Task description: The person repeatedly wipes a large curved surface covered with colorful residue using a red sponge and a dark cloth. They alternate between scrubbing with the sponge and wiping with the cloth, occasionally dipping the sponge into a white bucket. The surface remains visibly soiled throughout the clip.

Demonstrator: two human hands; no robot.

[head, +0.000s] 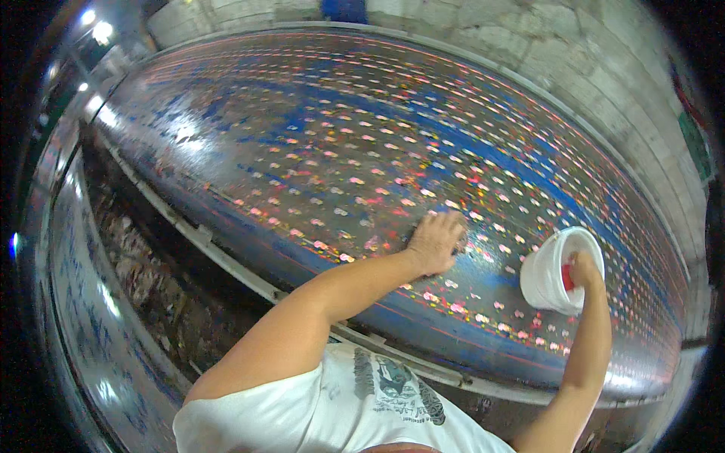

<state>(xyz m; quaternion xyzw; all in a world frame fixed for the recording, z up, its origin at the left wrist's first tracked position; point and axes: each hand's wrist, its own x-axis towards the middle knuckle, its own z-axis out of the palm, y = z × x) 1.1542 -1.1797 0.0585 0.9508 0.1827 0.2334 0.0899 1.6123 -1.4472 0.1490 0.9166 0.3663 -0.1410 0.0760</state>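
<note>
A long printing table (238, 164) stretches before me, its dark, wet-looking top carrying blue patches and rows of small pink, white and yellow printed motifs. My left hand (437, 242) is palm down on it, fingers bent; whether anything lies under the palm is hidden. To its right a white plastic bucket (541, 277) is on the tabletop, its mouth leaning towards me in this view. My right hand (583, 269) reaches inside the bucket, against something red (567, 276). The fingers are partly hidden, so their grip does not show.
A pale rail (187, 229) runs along the table's near edge. Beyond it lies a dark, littered gap (153, 283), then another blue-stained table (107, 351) at left. A rough stone-like floor or wall (566, 62) borders the far side. Bright lamps (102, 31) shine at upper left.
</note>
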